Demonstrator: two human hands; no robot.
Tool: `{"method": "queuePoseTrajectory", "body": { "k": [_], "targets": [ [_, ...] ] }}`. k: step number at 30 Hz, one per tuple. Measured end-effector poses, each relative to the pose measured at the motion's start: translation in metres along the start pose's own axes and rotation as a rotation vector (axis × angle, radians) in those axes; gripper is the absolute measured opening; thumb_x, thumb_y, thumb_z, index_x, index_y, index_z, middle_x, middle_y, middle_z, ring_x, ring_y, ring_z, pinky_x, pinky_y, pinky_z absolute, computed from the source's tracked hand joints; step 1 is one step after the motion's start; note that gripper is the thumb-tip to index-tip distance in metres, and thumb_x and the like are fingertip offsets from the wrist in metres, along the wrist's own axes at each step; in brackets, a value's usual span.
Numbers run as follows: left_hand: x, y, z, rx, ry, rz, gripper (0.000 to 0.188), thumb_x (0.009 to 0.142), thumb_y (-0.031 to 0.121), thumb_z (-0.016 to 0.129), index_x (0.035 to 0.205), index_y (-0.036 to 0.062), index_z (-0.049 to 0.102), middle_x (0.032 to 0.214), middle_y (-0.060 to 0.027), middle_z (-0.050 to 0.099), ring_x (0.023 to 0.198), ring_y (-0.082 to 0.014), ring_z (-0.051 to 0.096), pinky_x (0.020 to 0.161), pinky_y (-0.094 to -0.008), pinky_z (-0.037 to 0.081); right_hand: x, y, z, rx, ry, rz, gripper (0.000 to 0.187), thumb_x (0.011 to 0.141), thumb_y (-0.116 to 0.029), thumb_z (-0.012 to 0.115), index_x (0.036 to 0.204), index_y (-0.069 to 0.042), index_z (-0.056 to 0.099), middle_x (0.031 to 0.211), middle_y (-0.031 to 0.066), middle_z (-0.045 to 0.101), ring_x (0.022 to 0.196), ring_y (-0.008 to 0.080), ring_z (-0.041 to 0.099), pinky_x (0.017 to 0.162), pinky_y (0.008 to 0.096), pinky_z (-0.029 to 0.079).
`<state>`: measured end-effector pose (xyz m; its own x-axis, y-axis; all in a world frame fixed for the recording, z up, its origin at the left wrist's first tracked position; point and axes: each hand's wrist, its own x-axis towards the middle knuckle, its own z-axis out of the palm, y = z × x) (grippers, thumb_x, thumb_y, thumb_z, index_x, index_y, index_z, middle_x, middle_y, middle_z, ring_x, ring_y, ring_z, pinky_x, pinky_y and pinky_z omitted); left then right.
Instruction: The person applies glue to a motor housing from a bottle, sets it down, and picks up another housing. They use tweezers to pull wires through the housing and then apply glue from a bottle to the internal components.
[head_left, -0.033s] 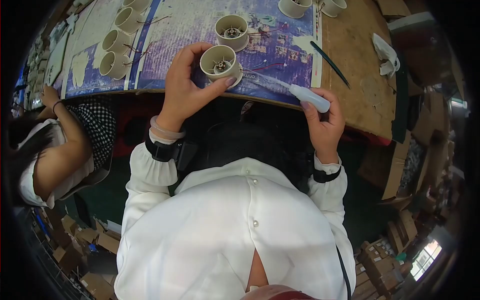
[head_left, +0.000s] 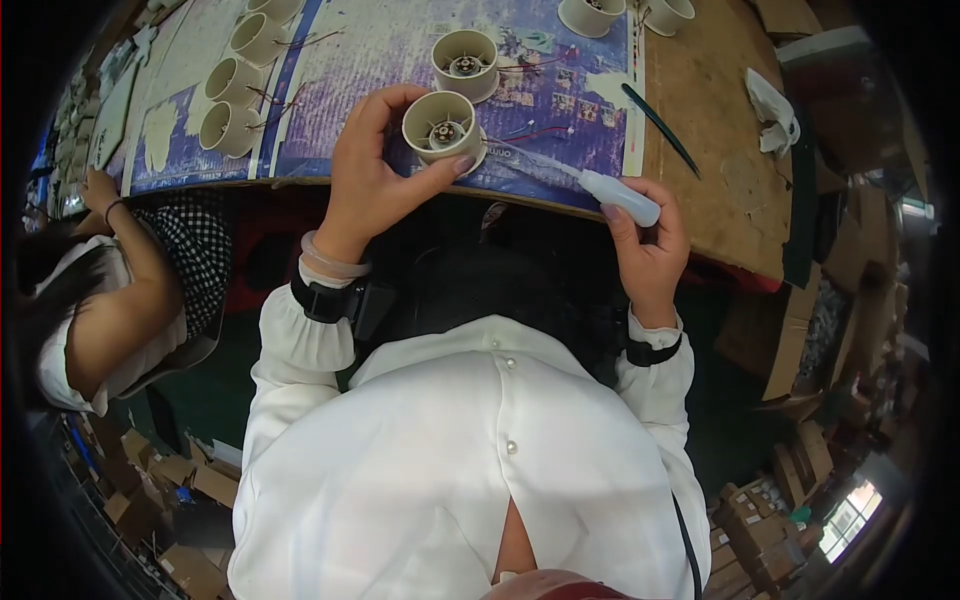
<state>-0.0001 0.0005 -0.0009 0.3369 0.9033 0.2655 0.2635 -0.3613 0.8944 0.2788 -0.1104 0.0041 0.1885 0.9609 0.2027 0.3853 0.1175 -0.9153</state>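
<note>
My left hand (head_left: 372,172) is closed round a cream, round plastic housing (head_left: 434,155) near the table's front edge, thumb on the near side and fingers behind. Inside the housing sits a small motor (head_left: 445,133) with thin ribs around it. Red and dark wires (head_left: 545,131) run out to its right. In my right hand (head_left: 652,235) is a pale, translucent squeeze bottle (head_left: 622,198), gripped between thumb and fingers. Its long thin nozzle (head_left: 540,159) points left, with the tip close to the housing's right side; whether they touch I cannot tell.
Directly behind stands another cream housing (head_left: 466,88) with wires. Several more line the left, such as one housing (head_left: 225,132), and two stand far right. A dark slim tool (head_left: 660,129) and crumpled white paper (head_left: 772,108) lie right. A co-worker (head_left: 120,300) sits at left.
</note>
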Motion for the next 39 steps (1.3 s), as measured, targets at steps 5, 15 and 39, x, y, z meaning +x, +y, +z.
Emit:
{"method": "queuePoseTrajectory", "body": {
  "k": [5, 15, 39],
  "targets": [
    [0.002, 0.004, 0.000, 0.190, 0.056, 0.182, 0.061, 0.068, 0.015, 0.087, 0.118, 0.0037, 0.055, 0.109, -0.0085, 0.061, 0.103, -0.0182, 0.059, 0.089, -0.0291, 0.048, 0.000, 0.002, -0.003, -0.070, -0.023, -0.030, 0.026, 0.090, -0.008, 0.071, 0.113, -0.001, 0.059, 0.104, 0.0033, 0.061, 0.091, 0.0095, 0.057, 0.079, 0.0221, 0.047],
    [0.004, 0.009, -0.002, 0.251, 0.116, 0.330, 0.056, 0.061, 0.022, 0.090, 0.108, 0.0074, 0.062, 0.104, -0.0054, 0.063, 0.092, -0.0222, 0.057, 0.079, -0.0311, 0.046, 0.000, -0.005, 0.001, -0.054, -0.027, -0.034, 0.026, 0.089, -0.006, 0.071, 0.113, -0.002, 0.060, 0.105, 0.0027, 0.060, 0.091, 0.0096, 0.057, 0.079, 0.0224, 0.047],
    [0.004, 0.007, -0.004, 0.221, 0.101, 0.333, 0.056, 0.061, 0.023, 0.089, 0.108, 0.0079, 0.062, 0.106, -0.0051, 0.064, 0.095, -0.0238, 0.057, 0.083, -0.0333, 0.045, 0.013, -0.017, -0.003, -0.284, -0.019, -0.369, 0.032, 0.079, 0.002, 0.077, 0.107, -0.002, 0.061, 0.107, 0.0121, 0.063, 0.097, 0.0216, 0.061, 0.087, 0.0299, 0.048]
  ]
}}
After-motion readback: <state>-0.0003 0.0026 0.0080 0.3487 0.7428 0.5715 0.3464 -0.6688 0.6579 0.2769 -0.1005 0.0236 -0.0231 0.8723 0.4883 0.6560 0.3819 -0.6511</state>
